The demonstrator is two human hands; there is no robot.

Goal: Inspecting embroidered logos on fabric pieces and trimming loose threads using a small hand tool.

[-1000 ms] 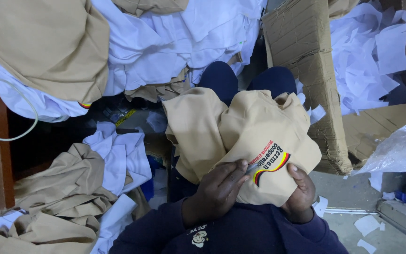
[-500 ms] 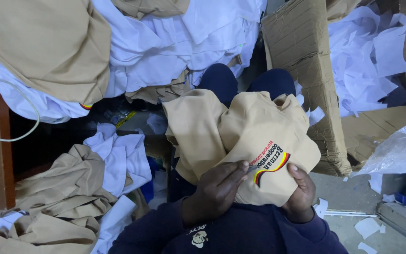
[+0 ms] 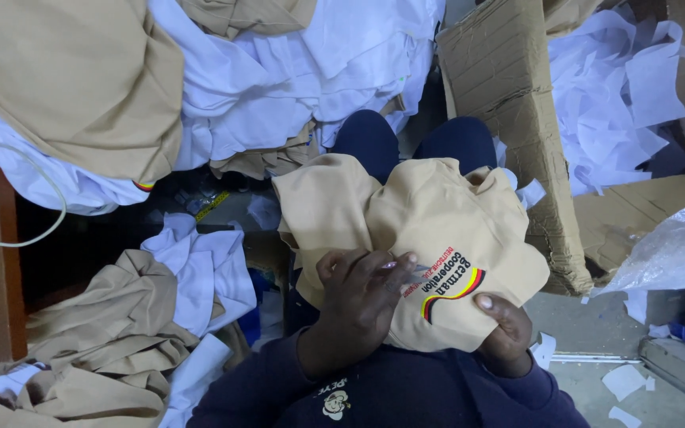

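Note:
A tan garment (image 3: 430,230) with a curved black, red and yellow printed emblem (image 3: 449,287) lies bunched on my lap over dark blue trousers (image 3: 370,139). My left hand (image 3: 358,297) rests on it, fingertips pinched at the fabric just left of the emblem; something small and pale shows between the fingers, too small to tell. My right hand (image 3: 505,333) grips the garment's near edge from below, thumb on top beside the emblem.
Heaps of white cloth (image 3: 295,63) and tan cloth (image 3: 65,79) fill the top and left. More tan and white pieces (image 3: 120,333) lie at lower left. A torn cardboard box (image 3: 509,103) stands at right, with clear plastic (image 3: 675,246) and paper scraps on the floor.
My left hand's fingers have crept a little toward the emblem. The garment and my right hand stay where they were.

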